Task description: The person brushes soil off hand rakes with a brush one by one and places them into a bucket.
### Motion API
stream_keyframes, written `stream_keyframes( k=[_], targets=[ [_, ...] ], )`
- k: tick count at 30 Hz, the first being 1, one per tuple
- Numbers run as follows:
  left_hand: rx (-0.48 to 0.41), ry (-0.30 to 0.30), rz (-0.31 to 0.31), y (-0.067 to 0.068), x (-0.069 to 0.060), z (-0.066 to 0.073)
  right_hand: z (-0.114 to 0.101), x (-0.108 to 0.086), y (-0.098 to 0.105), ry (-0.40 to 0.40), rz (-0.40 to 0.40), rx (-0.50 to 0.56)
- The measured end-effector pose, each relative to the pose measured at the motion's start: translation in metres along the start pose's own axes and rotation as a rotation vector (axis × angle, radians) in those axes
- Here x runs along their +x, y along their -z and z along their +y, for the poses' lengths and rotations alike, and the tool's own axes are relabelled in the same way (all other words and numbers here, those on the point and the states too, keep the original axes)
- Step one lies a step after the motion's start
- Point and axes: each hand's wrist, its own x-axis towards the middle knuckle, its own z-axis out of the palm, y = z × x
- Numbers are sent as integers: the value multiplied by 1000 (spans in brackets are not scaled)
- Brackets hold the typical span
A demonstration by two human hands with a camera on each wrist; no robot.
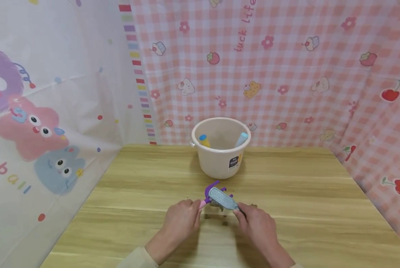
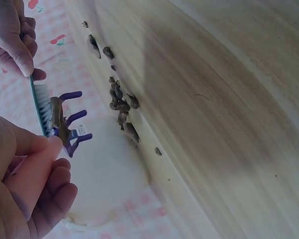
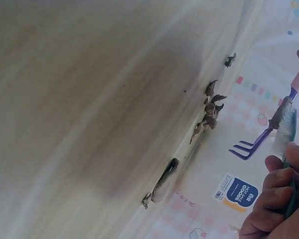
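In the head view my left hand (image 1: 183, 219) grips the pink handle of a small purple garden rake (image 1: 208, 190), its prongs pointing away from me. My right hand (image 1: 258, 223) holds a blue-green brush (image 1: 222, 199) by its handle, laid across the rake head. Seen from the left wrist, white bristles (image 2: 43, 99) touch a brown, muddy-looking lump (image 2: 59, 117) stuck on the rake, behind its prongs. Below the tools, several dark brown clumps (image 2: 120, 102) lie scattered on the wooden tabletop (image 1: 146, 208); the brush hides part of them in the head view.
Beyond the tools stands a cream bucket (image 1: 216, 163) with a yellow-and-blue handle (image 1: 204, 140) and a light blue handle (image 1: 242, 139) showing inside. A pink checked cloth (image 1: 253, 67) hangs behind the table, and a white printed sheet (image 1: 86, 111) hangs on the left.
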Motion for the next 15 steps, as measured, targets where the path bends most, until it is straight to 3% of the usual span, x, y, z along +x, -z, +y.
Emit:
stream_keyframes(
  k=[15],
  targets=[
    [14,-49,45,-2,-2,-4,1,4,-1,-69,-55,20]
  ],
)
